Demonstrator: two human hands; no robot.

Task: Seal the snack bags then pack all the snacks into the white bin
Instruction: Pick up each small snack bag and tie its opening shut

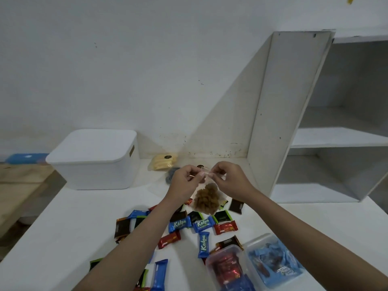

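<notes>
Both hands hold up a clear snack bag [206,197] of brown twisted snacks above the white table. My left hand [185,181] pinches the bag's top edge on the left. My right hand [227,179] pinches it on the right. A white lidded bin [94,159] stands at the back left, lid on. A bag of yellow snacks [162,162] lies by the wall behind the hands, and a grey bag [171,175] is partly hidden by my left hand. Several wrapped chocolates, such as a blue Kalpa bar [203,244], lie scattered below.
Two clear plastic tubs sit at the front right, one with red wrappers [225,267], one with blue wrappers [273,261]. A white shelf unit [294,114] stands at the right. A wooden surface [19,185] adjoins the white table [84,217] on the left.
</notes>
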